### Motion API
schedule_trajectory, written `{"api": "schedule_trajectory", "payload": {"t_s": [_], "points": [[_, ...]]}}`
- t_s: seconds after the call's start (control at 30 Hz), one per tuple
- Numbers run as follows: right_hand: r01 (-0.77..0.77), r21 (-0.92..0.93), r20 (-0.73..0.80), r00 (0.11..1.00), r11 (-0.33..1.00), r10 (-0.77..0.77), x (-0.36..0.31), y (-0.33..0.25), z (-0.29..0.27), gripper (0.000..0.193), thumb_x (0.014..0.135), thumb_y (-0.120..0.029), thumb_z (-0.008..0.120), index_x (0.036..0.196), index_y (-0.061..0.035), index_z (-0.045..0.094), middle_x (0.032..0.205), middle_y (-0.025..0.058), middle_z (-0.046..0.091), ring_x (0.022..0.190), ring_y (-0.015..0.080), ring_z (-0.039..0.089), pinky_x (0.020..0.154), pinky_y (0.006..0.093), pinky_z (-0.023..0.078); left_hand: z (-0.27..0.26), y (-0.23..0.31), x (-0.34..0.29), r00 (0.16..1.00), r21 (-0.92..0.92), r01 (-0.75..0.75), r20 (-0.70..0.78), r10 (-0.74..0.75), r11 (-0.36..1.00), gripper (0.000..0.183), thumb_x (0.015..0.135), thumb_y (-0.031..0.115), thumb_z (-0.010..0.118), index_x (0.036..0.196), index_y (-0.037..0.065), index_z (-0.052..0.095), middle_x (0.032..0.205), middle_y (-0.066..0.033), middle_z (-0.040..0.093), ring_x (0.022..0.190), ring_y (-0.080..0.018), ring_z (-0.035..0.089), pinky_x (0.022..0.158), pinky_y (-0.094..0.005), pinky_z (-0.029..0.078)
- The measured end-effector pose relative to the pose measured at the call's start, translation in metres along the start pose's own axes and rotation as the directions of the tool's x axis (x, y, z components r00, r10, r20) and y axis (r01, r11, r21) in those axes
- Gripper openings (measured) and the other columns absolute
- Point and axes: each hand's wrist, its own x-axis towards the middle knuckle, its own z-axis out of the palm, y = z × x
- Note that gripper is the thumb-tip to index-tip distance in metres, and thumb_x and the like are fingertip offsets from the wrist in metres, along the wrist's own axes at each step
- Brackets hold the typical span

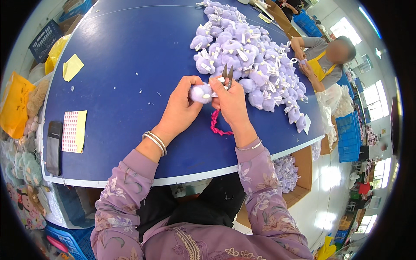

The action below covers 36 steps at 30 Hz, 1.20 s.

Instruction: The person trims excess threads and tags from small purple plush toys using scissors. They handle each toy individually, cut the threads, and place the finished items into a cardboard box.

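My left hand [182,104] is closed on a small lilac plush toy [201,93], gripping it by its side over the blue table [130,47]. Close against it, my right hand [232,99] is wrapped round a pair of scissors [228,74]. Their dark blades point away from me, slightly apart, and a pink wrapped loop hangs below the hand. The right thumb and fingers also meet at a small white label at the toy's edge. Just beyond, a large heap of similar lilac plush toys [236,45] covers the table's right side, many showing white labels and loops.
On the left lie a dark phone [54,147], a sticker sheet [73,132] and a yellow paper [73,67]. A cardboard box [303,169] of lilac pieces stands below the right edge. Across the table, a co-worker [325,58] in a yellow apron handles a toy.
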Motion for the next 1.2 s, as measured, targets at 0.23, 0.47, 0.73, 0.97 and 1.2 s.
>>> {"api": "schedule_trajectory", "payload": {"t_s": [0.23, 0.47, 0.73, 0.97, 1.2], "points": [[-0.129, -0.158, -0.128, 0.986, 0.979, 0.109, 0.007, 0.000, 0.002, 0.023, 0.092, -0.024, 0.066, 0.086, -0.0027, 0.058, 0.067, -0.0018, 0.053, 0.047, 0.0017, 0.038, 0.040, 0.0203, 0.028, 0.002, 0.007, -0.001, 0.975, -0.127, 0.195, 0.130, -0.179, 0.973, 0.033, 0.085, 0.004, 0.057, 0.117, 0.001, 0.048, 0.098, -0.0070, 0.061, 0.077, -0.0107, 0.063, 0.064, -0.0240, 0.050], [-0.012, -0.068, 0.005, 1.000, 0.998, 0.012, 0.005, -0.010, -0.015, 0.027, 0.096, -0.030, 0.059, 0.092, -0.0037, 0.060, 0.073, -0.0013, 0.055, 0.050, 0.0013, 0.039, 0.042, 0.0197, 0.029, -0.006, 0.004, 0.009, 0.944, -0.433, 0.328, 0.107, -0.313, 0.840, 0.031, 0.091, 0.011, 0.054, 0.120, 0.000, 0.053, 0.092, -0.0083, 0.065, 0.065, -0.0108, 0.063, 0.055, -0.0233, 0.049], [0.048, -0.127, 0.043, 0.998, 0.991, -0.042, 0.001, -0.001, -0.004, 0.019, 0.095, -0.022, 0.062, 0.093, -0.0033, 0.062, 0.068, -0.0052, 0.052, 0.054, 0.0015, 0.042, 0.046, 0.0198, 0.032, -0.009, 0.010, 0.005, 0.945, -0.492, 0.327, 0.176, -0.276, 0.807, 0.030, 0.095, 0.019, 0.055, 0.117, -0.001, 0.057, 0.093, -0.0095, 0.067, 0.068, -0.0117, 0.066, 0.055, -0.0222, 0.049], [0.037, -0.252, -0.023, 0.999, 0.967, -0.044, 0.002, -0.002, 0.000, 0.021, 0.095, -0.024, 0.061, 0.089, -0.0031, 0.064, 0.066, -0.0036, 0.053, 0.050, 0.0022, 0.043, 0.043, 0.0202, 0.033, -0.015, 0.007, 0.009, 0.918, -0.406, 0.391, 0.104, -0.384, 0.826, 0.032, 0.098, 0.029, 0.055, 0.102, -0.002, 0.065, 0.079, -0.0084, 0.067, 0.059, -0.0124, 0.064, 0.052, -0.0223, 0.050], [0.073, -0.088, -0.043, 0.996, 0.993, -0.077, 0.003, 0.003, 0.000, 0.022, 0.095, -0.024, 0.062, 0.090, -0.0030, 0.065, 0.065, -0.0028, 0.053, 0.049, 0.0030, 0.044, 0.042, 0.0203, 0.032, -0.004, 0.005, 0.007, 0.947, -0.405, 0.251, -0.085, -0.310, 0.879, 0.029, 0.099, 0.026, 0.055, 0.097, -0.002, 0.064, 0.076, -0.0075, 0.066, 0.058, -0.0123, 0.065, 0.053, -0.0233, 0.052]]}}
